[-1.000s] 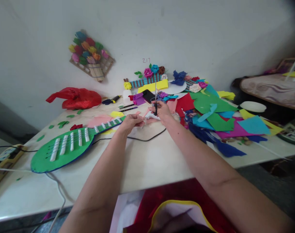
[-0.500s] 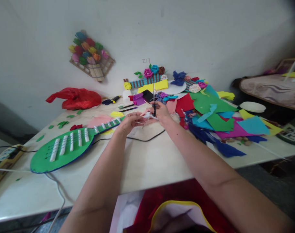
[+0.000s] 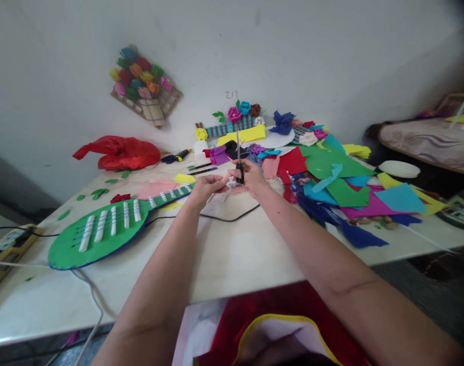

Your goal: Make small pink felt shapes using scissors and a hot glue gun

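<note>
Black-handled scissors (image 3: 240, 173) are in my right hand (image 3: 253, 178), their blades pointing up and away from me. My left hand (image 3: 209, 189) pinches a small pink piece of paper (image 3: 227, 178) just left of the scissors. Both hands meet above the middle of the table, fingertips nearly touching. Pink and white scraps (image 3: 237, 189) lie beneath them, partly hidden by the fingers. Left of my left hand, a green guitar-shaped craft (image 3: 119, 244) with white bars and strings rests on the table, its neck running toward that hand.
Coloured paper sheets (image 3: 338, 162) pile up on the right. A red plastic bag (image 3: 128, 155), pliers (image 3: 174, 156) and pens (image 3: 202, 169) lie toward the wall. A black cable (image 3: 232, 220) crosses the table near my hands. A power strip (image 3: 10, 249) sits at the left edge.
My right hand and the scissors have shifted slightly left, closer to my left hand. The left fingers have drawn together around the pink paper.
</note>
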Demonstrator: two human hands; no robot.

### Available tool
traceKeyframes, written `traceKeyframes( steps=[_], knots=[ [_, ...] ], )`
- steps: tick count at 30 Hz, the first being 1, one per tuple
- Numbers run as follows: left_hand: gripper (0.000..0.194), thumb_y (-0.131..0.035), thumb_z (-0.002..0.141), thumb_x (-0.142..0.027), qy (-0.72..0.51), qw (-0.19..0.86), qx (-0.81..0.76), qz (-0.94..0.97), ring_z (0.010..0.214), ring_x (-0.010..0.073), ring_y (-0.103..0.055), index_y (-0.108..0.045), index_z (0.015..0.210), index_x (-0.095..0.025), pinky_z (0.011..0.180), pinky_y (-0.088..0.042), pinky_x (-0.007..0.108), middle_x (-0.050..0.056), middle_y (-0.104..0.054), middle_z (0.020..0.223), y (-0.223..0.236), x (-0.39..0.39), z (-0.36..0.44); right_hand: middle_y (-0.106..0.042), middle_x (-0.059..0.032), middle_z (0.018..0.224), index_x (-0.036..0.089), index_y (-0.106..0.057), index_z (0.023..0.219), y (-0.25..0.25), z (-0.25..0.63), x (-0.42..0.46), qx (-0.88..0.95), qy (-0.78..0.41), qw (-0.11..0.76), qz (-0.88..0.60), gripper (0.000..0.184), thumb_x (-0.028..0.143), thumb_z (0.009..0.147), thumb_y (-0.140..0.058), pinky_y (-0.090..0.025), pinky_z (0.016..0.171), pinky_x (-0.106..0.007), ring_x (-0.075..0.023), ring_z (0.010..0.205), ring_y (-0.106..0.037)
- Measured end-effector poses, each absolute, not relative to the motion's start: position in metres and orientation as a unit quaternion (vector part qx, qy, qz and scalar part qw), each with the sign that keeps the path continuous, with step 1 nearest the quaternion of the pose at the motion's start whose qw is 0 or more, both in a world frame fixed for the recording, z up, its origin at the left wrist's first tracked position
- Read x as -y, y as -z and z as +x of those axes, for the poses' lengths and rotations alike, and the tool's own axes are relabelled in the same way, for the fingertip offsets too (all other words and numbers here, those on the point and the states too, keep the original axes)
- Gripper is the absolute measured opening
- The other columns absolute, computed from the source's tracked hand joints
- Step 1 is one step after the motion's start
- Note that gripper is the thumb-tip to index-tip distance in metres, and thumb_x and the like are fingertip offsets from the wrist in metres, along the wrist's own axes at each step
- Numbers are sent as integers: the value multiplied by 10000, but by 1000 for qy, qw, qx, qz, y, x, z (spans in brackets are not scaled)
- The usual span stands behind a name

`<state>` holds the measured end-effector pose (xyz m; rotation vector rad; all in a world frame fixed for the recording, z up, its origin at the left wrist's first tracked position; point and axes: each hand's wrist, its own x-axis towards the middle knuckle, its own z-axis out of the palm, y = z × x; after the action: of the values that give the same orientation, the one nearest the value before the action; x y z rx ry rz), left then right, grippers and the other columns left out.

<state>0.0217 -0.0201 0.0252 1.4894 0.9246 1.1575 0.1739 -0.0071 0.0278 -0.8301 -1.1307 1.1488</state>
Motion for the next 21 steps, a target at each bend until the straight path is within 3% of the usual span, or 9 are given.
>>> traceKeyframes(
  steps=[4,17,21],
  knots=[
    [344,-720,620,-485,-498,462,-363,638,665,146,-616,-694,719,-157,685,-465,269,51,-663,680,-26,22,23,-568,50,570,181,-527,881,-29,178,7,460,-541,613,-347,410,347,578,-748,-261,343,-155,-83,487,-540],
    [323,-742,605,-441,-495,449,-371,645,700,145,-612,-708,735,-148,718,-459,256,59,-684,738,-23,19,24,-534,66,511,167,-557,846,-33,176,12,450,-588,573,-351,367,260,559,-766,-259,337,-153,-60,434,-477],
    [340,-736,620,-426,-497,463,-338,651,707,150,-613,-716,817,-149,742,-473,287,54,-687,785,-22,17,24,-551,57,532,166,-559,836,-31,179,10,468,-571,577,-348,368,306,564,-765,-246,332,-152,-57,433,-481]
  ],
)
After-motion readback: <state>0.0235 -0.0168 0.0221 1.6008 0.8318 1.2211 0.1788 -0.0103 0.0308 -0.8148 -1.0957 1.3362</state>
